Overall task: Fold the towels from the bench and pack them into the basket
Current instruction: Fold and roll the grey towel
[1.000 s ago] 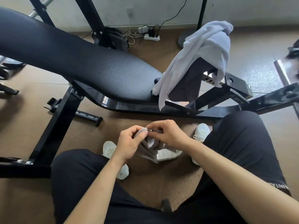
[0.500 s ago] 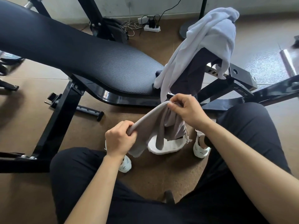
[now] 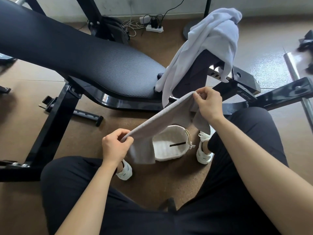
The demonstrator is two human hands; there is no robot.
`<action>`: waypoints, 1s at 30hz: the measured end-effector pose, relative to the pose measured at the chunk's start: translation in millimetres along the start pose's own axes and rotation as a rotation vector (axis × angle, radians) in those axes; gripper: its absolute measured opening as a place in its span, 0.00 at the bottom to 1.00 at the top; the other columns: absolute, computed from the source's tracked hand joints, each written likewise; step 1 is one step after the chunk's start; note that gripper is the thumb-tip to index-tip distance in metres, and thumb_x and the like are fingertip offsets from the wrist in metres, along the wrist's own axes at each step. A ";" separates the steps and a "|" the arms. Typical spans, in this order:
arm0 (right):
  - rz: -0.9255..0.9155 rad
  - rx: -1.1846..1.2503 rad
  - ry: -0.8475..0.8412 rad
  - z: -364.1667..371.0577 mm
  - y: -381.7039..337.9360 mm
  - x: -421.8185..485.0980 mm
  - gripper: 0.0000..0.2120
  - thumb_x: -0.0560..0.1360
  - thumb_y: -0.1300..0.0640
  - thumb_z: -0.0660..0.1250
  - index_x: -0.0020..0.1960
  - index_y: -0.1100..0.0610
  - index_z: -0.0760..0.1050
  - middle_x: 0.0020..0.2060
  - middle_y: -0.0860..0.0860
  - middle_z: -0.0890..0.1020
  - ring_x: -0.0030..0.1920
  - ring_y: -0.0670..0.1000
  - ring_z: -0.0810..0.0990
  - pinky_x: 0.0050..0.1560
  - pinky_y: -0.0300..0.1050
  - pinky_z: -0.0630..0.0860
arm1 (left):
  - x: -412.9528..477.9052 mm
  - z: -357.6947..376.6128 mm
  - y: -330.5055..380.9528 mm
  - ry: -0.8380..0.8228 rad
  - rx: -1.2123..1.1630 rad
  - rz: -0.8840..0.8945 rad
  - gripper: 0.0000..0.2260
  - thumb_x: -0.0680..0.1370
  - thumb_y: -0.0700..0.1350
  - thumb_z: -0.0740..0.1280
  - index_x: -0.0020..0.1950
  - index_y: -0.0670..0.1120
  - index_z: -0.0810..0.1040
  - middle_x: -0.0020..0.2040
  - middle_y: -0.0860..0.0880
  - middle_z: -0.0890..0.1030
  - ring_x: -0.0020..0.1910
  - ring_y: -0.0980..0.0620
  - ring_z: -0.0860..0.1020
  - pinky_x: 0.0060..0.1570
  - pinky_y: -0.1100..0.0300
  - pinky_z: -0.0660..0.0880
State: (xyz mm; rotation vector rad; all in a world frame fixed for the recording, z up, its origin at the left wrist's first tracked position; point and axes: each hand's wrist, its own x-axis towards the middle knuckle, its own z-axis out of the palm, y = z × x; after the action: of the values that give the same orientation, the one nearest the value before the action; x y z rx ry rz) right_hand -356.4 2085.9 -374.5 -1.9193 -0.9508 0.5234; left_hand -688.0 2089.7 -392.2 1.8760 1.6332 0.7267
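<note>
Grey towel (image 3: pixel 162 119) overhangs basket (image 3: pixel 170 157); bench (image 3: pixel 101 65) blocks beyond.

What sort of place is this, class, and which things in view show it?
Probably a gym or home workout room: a padded black bench, a white towel draped over its end, and what looks like a metal bar on the floor.

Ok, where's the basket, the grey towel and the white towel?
basket (image 3: pixel 162 150): head view, its bare white inside.
grey towel (image 3: pixel 160 121): head view, middle of the stretched part.
white towel (image 3: pixel 215 34): head view, upper folds of the draped heap.
</note>
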 end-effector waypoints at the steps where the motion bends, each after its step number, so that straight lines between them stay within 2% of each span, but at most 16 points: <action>1: -0.012 -0.023 -0.024 1.6 -1.2 -5.0 0.07 0.78 0.55 0.72 0.56 0.54 0.81 0.35 0.45 0.77 0.39 0.45 0.77 0.47 0.40 0.74 | 0.4 0.4 1.2 -0.032 -0.086 -0.052 0.09 0.74 0.37 0.73 0.47 0.51 0.85 0.38 0.55 0.83 0.38 0.57 0.81 0.38 0.66 0.74; 4: -0.135 0.028 -0.247 11.9 -12.8 -31.2 0.14 0.76 0.59 0.74 0.61 0.53 0.81 0.35 0.50 0.78 0.36 0.42 0.76 0.42 0.32 0.73 | -1.0 3.4 7.9 -0.141 -0.254 -0.082 0.09 0.77 0.39 0.73 0.48 0.54 0.84 0.43 0.56 0.86 0.45 0.57 0.84 0.43 0.65 0.77; 6: -0.233 0.039 -0.428 23.2 -22.6 -51.7 0.14 0.75 0.60 0.76 0.60 0.52 0.83 0.35 0.52 0.80 0.35 0.41 0.75 0.41 0.34 0.72 | -3.9 7.7 14.1 -0.200 -0.297 -0.054 0.08 0.78 0.41 0.73 0.49 0.55 0.84 0.44 0.57 0.86 0.48 0.56 0.84 0.45 0.66 0.78; 7: -0.269 0.033 -0.504 29.5 -26.2 -60.9 0.15 0.74 0.59 0.76 0.60 0.52 0.83 0.35 0.51 0.81 0.35 0.42 0.75 0.42 0.37 0.73 | -5.3 9.7 16.9 -0.226 -0.304 -0.030 0.07 0.78 0.41 0.73 0.50 0.54 0.85 0.44 0.57 0.86 0.48 0.56 0.84 0.46 0.64 0.79; 9: -0.333 0.023 -0.658 40.6 -31.5 -77.1 0.16 0.74 0.57 0.76 0.62 0.50 0.83 0.33 0.42 0.80 0.35 0.42 0.74 0.42 0.38 0.74 | -7.6 11.8 23.0 -0.264 -0.329 0.017 0.06 0.79 0.41 0.73 0.51 0.51 0.85 0.44 0.57 0.86 0.48 0.54 0.84 0.47 0.62 0.80; 11: -0.369 0.010 -0.774 49.4 -34.3 -89.0 0.16 0.75 0.56 0.76 0.62 0.50 0.82 0.31 0.38 0.76 0.34 0.41 0.73 0.39 0.34 0.71 | -8.3 9.7 26.9 -0.287 -0.357 0.045 0.05 0.79 0.40 0.72 0.51 0.50 0.85 0.44 0.56 0.86 0.47 0.55 0.84 0.46 0.63 0.79; 14: -0.377 -0.044 -0.792 55.1 -34.5 -91.5 0.09 0.76 0.59 0.74 0.56 0.56 0.83 0.29 0.35 0.76 0.34 0.36 0.75 0.38 0.29 0.68 | -8.8 3.4 26.3 -0.341 -0.381 0.060 0.07 0.78 0.40 0.73 0.51 0.53 0.85 0.45 0.56 0.86 0.48 0.54 0.84 0.47 0.64 0.79; 16: -0.369 -0.102 -0.785 55.8 -35.0 -86.3 0.05 0.77 0.58 0.73 0.52 0.56 0.84 0.30 0.37 0.77 0.34 0.36 0.76 0.38 0.30 0.67 | -10.0 -1.4 22.5 -0.350 -0.362 0.056 0.11 0.76 0.40 0.76 0.53 0.54 0.84 0.48 0.56 0.86 0.51 0.53 0.84 0.50 0.62 0.80; 20: -0.312 -0.157 -0.773 49.0 -32.5 -72.8 0.04 0.79 0.57 0.71 0.51 0.56 0.83 0.31 0.40 0.75 0.34 0.37 0.75 0.38 0.31 0.69 | -11.5 -14.2 12.2 -0.249 -0.225 0.084 0.15 0.73 0.41 0.78 0.57 0.52 0.83 0.52 0.55 0.85 0.52 0.54 0.84 0.50 0.63 0.82; 24: -0.236 -0.148 -0.779 41.9 -28.9 -65.4 0.04 0.80 0.56 0.69 0.50 0.53 0.82 0.36 0.45 0.81 0.37 0.41 0.80 0.39 0.34 0.75 | -12.6 -20.2 5.2 -0.285 -0.064 0.237 0.19 0.70 0.37 0.78 0.58 0.52 0.83 0.49 0.55 0.84 0.47 0.59 0.83 0.47 0.66 0.81; 27: -0.181 -0.130 -0.726 41.9 -27.1 -61.7 0.04 0.80 0.56 0.68 0.50 0.52 0.82 0.40 0.50 0.84 0.42 0.49 0.83 0.46 0.45 0.79 | -13.7 -19.8 9.8 -0.273 -0.136 0.198 0.24 0.69 0.32 0.78 0.58 0.56 0.81 0.46 0.57 0.84 0.45 0.59 0.83 0.45 0.70 0.78; 30: -0.140 -0.151 -0.690 40.7 -22.4 -57.1 0.04 0.81 0.54 0.68 0.50 0.50 0.82 0.42 0.48 0.83 0.44 0.46 0.81 0.46 0.42 0.78 | -13.2 -19.5 14.3 -0.266 -0.300 0.146 0.19 0.73 0.37 0.78 0.57 0.56 0.84 0.48 0.54 0.86 0.47 0.53 0.85 0.46 0.63 0.82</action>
State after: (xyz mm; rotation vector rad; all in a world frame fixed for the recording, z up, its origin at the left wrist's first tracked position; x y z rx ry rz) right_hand -428.1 2069.3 -376.6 -1.8040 -1.5837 1.0922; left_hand -693.3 2076.0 -369.0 1.7966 1.1639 0.7027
